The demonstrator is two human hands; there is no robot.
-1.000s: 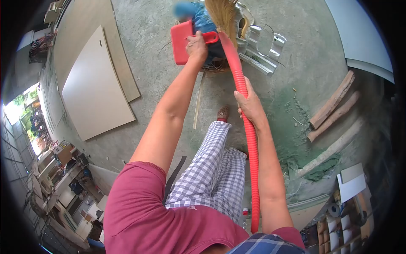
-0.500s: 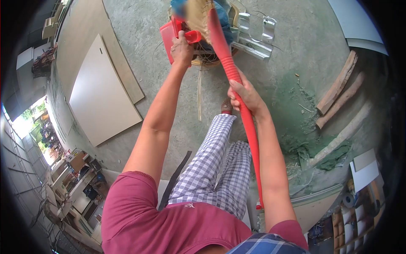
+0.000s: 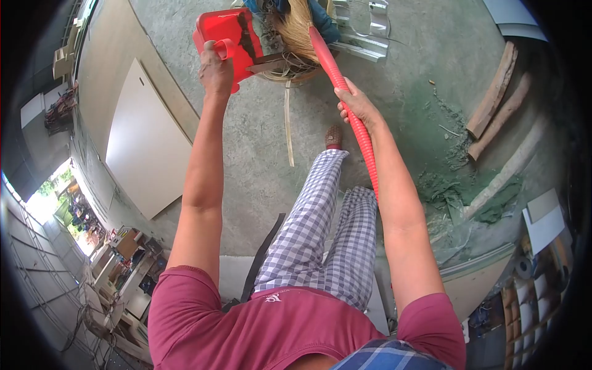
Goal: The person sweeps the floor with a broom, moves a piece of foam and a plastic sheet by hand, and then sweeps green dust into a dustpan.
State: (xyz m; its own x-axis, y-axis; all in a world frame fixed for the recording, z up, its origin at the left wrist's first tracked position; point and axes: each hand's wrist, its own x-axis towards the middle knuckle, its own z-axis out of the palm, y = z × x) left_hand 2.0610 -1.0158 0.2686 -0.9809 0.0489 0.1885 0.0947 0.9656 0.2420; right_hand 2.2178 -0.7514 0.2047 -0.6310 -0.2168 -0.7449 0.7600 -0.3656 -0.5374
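My left hand (image 3: 216, 73) is closed around the handle of a red dustpan (image 3: 213, 28), held left of a bin or basket (image 3: 293, 75) near the top edge. Dark dirt clings to the pan's inner face, and its edge is close to the bin's rim. My right hand (image 3: 360, 106) grips the ribbed red handle of a broom (image 3: 330, 61). The broom's straw bristles (image 3: 296, 29) lie over the bin, partly cut off by the frame. Stringy scraps and blue material (image 3: 322, 28) show in the bin.
Bent metal strips (image 3: 362, 50) lie beside the bin. Two wooden logs (image 3: 493, 92) rest on the floor at right, near green dust (image 3: 447, 191). A pale board (image 3: 148, 142) lies at left. A cluttered bench (image 3: 126, 277) stands at lower left.
The dustpan has moved left, away from over the bin, and turned so its inner face shows. The broom has shifted slightly, its bristles now angled over the bin.
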